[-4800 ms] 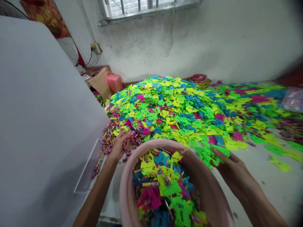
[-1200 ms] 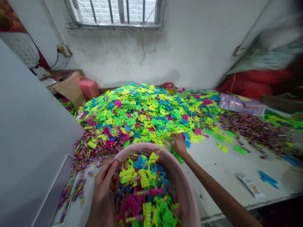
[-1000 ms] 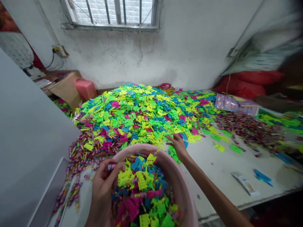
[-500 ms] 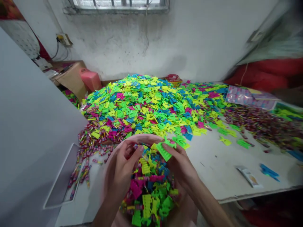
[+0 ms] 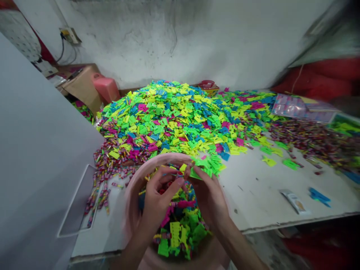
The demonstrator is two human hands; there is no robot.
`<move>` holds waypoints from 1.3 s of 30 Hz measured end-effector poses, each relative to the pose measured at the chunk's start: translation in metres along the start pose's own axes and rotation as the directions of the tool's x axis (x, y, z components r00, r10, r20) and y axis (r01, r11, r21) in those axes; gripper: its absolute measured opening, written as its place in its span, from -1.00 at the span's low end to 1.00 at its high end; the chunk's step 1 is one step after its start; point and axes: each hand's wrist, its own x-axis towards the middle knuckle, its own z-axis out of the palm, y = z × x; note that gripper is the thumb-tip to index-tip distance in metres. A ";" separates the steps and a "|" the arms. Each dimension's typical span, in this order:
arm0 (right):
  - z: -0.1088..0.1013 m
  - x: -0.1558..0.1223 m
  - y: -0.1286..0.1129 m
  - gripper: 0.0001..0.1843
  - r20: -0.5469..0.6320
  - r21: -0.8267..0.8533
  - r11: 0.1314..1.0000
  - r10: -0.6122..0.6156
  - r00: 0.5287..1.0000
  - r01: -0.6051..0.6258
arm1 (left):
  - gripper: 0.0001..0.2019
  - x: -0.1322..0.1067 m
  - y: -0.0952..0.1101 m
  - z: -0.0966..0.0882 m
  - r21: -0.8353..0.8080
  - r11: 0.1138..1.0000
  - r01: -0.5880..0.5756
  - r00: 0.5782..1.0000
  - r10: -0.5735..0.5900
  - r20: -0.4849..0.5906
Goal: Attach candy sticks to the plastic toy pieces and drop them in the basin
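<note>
My right hand [image 5: 211, 198] grips a flat bright green plastic piece [image 5: 199, 173] over the far part of a pink tub [image 5: 129, 202]. Close beside it, my left hand [image 5: 161, 195] is closed in a pinch, fingertips almost meeting the right hand's. A small reddish thing shows at the left fingertips, too blurred to name. Inside the tub, below both hands, lie loose plastic pieces [image 5: 174, 234] in yellow, green, blue and pink, mixed with small banded sticks [image 5: 163, 237]. Part of the tub's contents is hidden by my hands and forearms.
A large heap of coloured plastic pieces [image 5: 168, 116] fills the table's back. Small banded sticks [image 5: 111, 163] lie at left, with more sticks [image 5: 306, 140] at right. A sachet [image 5: 294, 201] and a blue piece [image 5: 320, 196] lie right. A grey panel [image 5: 42, 150] stands left.
My hands have come closer together, the left moving right towards the green piece. The green piece has tilted and is now more covered by my right hand. The camera view has dipped slightly.
</note>
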 end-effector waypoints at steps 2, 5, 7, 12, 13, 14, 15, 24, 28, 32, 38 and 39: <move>0.000 -0.003 0.002 -0.76 0.008 0.022 1.000 -0.007 1.000 0.006 | -0.86 0.000 0.001 0.001 0.054 0.997 -0.049 0.999 0.049 0.005; 0.001 -0.006 0.004 -0.82 0.039 0.026 0.998 -0.056 0.998 0.055 | -0.85 -0.001 0.001 0.002 0.094 0.994 -0.054 0.998 0.055 -0.007; 0.002 -0.008 0.005 -0.86 0.081 0.016 0.997 -0.079 0.994 0.078 | -0.83 -0.001 -0.001 0.003 0.106 0.993 -0.049 0.998 0.051 -0.021; 0.007 -0.009 0.004 -0.86 0.098 0.060 0.996 -0.075 0.992 0.069 | -0.85 -0.003 -0.003 0.003 0.232 0.970 -0.074 0.993 0.093 -0.074; 0.009 -0.010 0.003 -0.87 0.072 0.070 0.996 -0.065 0.995 0.060 | -0.86 -0.003 -0.003 0.003 0.269 0.960 -0.081 0.991 0.106 -0.078; 0.010 -0.010 0.002 -0.86 0.042 0.076 0.996 -0.052 0.998 0.049 | -0.86 -0.004 -0.002 0.003 0.300 0.950 -0.088 0.991 0.115 -0.073; 0.012 -0.011 0.002 -0.82 0.014 0.075 0.996 -0.040 0.999 0.039 | -0.87 -0.004 -0.001 0.003 0.324 0.941 -0.098 0.990 0.125 -0.064; 0.019 -0.011 0.008 -0.66 -0.210 -0.065 0.996 -0.069 0.975 0.057 | -0.89 -0.008 -0.006 0.005 0.467 0.869 -0.166 0.979 0.202 -0.028; 0.021 -0.008 0.020 -0.65 -0.274 -0.047 0.998 -0.055 0.960 0.044 | -0.95 -0.006 -0.007 0.003 0.540 0.794 -0.280 0.951 0.306 0.042; 0.022 -0.006 0.029 -0.66 -0.303 -0.028 0.999 -0.045 0.952 0.039 | -0.95 -0.006 -0.006 -0.003 0.639 0.618 -0.458 0.869 0.465 0.173; 0.023 -0.004 0.036 -0.71 -0.208 0.072 0.993 -0.082 0.975 0.098 | -0.89 -0.005 -0.014 -0.004 0.691 0.508 -0.514 0.830 0.497 0.253; 0.023 -0.004 0.037 -0.70 -0.218 0.064 0.992 -0.093 0.971 0.109 | -0.90 -0.005 -0.017 -0.004 0.699 0.494 -0.517 0.826 0.503 0.256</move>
